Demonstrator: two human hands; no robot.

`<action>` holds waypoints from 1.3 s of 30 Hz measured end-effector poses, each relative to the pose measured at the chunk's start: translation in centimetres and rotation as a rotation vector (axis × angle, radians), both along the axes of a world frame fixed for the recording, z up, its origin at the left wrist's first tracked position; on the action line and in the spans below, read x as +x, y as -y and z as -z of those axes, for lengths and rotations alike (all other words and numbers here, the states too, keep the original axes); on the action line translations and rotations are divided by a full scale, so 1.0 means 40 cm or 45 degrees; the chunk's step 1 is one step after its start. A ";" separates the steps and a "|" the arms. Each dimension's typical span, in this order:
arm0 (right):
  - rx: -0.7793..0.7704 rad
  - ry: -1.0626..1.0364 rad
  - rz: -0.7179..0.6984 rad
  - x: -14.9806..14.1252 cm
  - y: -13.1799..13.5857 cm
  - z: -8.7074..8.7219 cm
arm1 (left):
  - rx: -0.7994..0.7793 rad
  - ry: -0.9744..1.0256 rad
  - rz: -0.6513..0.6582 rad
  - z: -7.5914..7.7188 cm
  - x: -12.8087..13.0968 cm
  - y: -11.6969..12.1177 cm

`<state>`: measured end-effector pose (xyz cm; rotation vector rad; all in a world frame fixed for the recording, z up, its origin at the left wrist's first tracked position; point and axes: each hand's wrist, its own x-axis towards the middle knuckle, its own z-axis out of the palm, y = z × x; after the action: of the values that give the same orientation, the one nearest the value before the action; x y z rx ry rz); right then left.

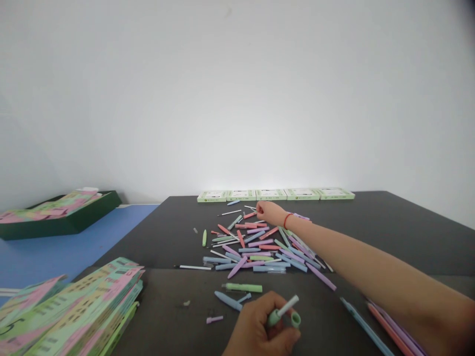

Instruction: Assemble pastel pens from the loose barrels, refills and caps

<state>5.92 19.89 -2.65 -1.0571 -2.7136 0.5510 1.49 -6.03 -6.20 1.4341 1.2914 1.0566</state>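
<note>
My left hand (261, 324) is closed around a green pen barrel (274, 318) at the bottom middle. A white refill (288, 305) sticks out of that barrel. A second hollow green pen part (295, 319), its round opening showing, sits by the thumb of the same hand. My right hand (270, 212) reaches far across the table, fingers pinched together at the back of a loose pile of pen parts (256, 243). What those fingertips hold, if anything, is hidden; a thin white piece (250, 207) lies just left of them.
Several green-and-white boxes (274, 195) line the table's back edge. Printed cards (85, 306) are stacked front left; a dark green tray (70, 222) with more cards stands beyond. A blue pen part (227, 299), green barrel (243, 287) and long pens (365, 326) lie nearer me.
</note>
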 end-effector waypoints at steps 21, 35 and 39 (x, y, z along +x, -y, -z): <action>-0.870 -0.933 -0.223 0.231 0.406 0.043 | -0.007 0.033 -0.300 -0.003 -0.010 -0.010; -0.438 -0.702 -0.374 0.283 0.434 -0.011 | -0.005 -0.124 -0.260 -0.002 -0.003 -0.002; -0.369 -0.646 -0.383 0.278 0.444 -0.016 | 0.017 -0.155 -0.245 -0.007 -0.002 -0.001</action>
<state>17.05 2.12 -2.01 -0.4614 -2.3820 1.1171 1.40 -6.01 -5.93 1.4238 1.5367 1.1195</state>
